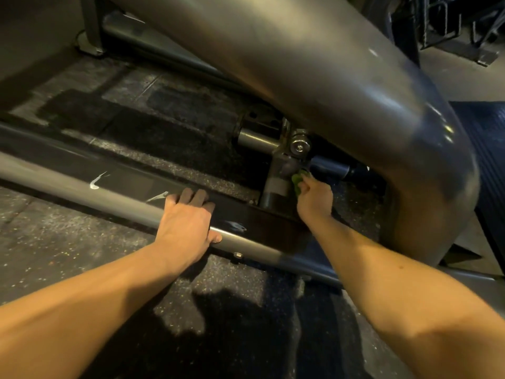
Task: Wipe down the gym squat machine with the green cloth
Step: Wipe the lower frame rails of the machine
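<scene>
Head view, seen from my remote seat: I am looking down at the low part of the squat machine [328,91], whose thick grey tube sweeps from the top of the frame and bends down at the right; a long grey frame rail [82,184] runs slantwise across the floor [68,242], with white scuffs on its dark upper face. The floor is black rubber flecked with pale specks, worn and dusty between the rail and a thinner bar further back; a ribbed black mat [489,160] lies at the right edge, and a dark metal rack [451,23] stands in the top right corner. The light is dim and yellowish.

The left grip [188,225] rests on the rail, fingers spread fairly flat over its top, thumb along the near side. The right grip [314,198] is bunched around the green cloth [297,181], pinching it; the cloth is pressed against the short grey post [276,184] just below the bolted pivot [300,146], under the big tube's bend.
</scene>
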`<state>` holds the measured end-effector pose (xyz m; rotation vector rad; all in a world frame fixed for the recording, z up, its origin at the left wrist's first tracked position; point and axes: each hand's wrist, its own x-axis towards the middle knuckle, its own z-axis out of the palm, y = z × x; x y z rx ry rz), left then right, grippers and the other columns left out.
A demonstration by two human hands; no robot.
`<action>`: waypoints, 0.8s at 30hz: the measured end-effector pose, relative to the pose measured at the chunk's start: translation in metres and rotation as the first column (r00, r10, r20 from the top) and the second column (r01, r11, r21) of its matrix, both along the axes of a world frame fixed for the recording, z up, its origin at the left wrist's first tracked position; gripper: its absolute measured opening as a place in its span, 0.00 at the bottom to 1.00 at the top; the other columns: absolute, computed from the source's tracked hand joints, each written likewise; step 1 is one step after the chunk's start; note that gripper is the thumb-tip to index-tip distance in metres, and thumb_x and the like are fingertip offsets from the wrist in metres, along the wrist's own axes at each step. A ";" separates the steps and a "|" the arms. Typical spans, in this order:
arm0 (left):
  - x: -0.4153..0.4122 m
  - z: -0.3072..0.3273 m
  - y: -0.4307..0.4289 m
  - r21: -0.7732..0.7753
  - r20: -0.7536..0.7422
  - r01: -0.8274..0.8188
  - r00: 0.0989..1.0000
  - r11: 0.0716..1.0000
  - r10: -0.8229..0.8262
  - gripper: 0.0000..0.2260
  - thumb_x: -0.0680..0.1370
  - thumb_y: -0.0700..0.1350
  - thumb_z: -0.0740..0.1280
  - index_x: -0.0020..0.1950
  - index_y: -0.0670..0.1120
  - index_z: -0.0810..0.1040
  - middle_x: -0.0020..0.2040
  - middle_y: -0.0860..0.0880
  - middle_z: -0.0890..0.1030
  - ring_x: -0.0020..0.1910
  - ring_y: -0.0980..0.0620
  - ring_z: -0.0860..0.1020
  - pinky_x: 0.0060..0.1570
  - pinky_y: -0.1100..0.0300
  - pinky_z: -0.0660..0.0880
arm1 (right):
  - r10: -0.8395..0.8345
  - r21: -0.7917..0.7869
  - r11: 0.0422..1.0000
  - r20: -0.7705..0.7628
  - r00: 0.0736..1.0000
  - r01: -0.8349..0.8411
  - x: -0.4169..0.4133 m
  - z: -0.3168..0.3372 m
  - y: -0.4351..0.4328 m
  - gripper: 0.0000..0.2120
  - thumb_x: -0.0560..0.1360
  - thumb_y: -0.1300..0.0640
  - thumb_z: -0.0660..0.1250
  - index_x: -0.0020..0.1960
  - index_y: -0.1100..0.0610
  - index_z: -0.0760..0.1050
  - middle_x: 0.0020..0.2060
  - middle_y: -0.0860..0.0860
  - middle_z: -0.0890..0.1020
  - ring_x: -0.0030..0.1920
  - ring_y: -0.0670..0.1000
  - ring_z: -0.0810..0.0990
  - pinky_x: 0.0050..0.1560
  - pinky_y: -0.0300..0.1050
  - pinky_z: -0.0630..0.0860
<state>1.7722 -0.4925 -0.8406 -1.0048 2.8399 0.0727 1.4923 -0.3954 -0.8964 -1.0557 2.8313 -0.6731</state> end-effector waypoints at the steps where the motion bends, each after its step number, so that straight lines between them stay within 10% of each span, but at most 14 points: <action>1: 0.000 -0.001 -0.001 0.001 -0.002 0.005 1.000 1.000 -0.005 0.29 0.77 0.65 0.65 0.74 0.52 0.71 0.71 0.51 0.69 0.70 0.47 0.65 0.69 0.50 0.62 | -0.085 0.007 0.996 0.017 0.996 0.085 0.007 0.006 -0.011 0.16 0.83 0.54 0.60 0.69 0.49 0.76 0.65 0.52 0.77 0.67 0.57 0.74 0.69 0.50 0.67; 8: 0.003 0.000 -0.002 0.000 0.010 0.007 1.000 1.000 -0.007 0.30 0.78 0.67 0.63 0.76 0.53 0.70 0.73 0.52 0.67 0.71 0.47 0.63 0.70 0.49 0.61 | 0.233 -0.030 0.973 0.083 0.969 -0.231 0.102 0.008 -0.010 0.15 0.83 0.61 0.61 0.64 0.50 0.81 0.67 0.46 0.78 0.71 0.51 0.69 0.67 0.41 0.55; 16: 0.005 0.002 -0.001 0.013 0.006 0.013 1.000 1.000 -0.013 0.31 0.78 0.67 0.62 0.76 0.52 0.70 0.72 0.51 0.68 0.70 0.46 0.64 0.69 0.49 0.62 | 0.269 0.009 0.962 0.113 0.957 -0.271 0.125 0.041 0.085 0.18 0.81 0.60 0.66 0.69 0.49 0.77 0.69 0.46 0.73 0.67 0.52 0.72 0.71 0.54 0.67; 24: 0.009 0.001 -0.015 0.047 -0.010 0.061 0.998 0.997 -0.060 0.28 0.79 0.64 0.64 0.77 0.56 0.68 0.71 0.53 0.67 0.70 0.47 0.62 0.70 0.49 0.61 | 0.354 -0.009 0.935 0.116 0.928 -0.355 0.147 0.016 0.057 0.17 0.76 0.68 0.70 0.63 0.59 0.82 0.67 0.53 0.79 0.70 0.57 0.73 0.72 0.35 0.55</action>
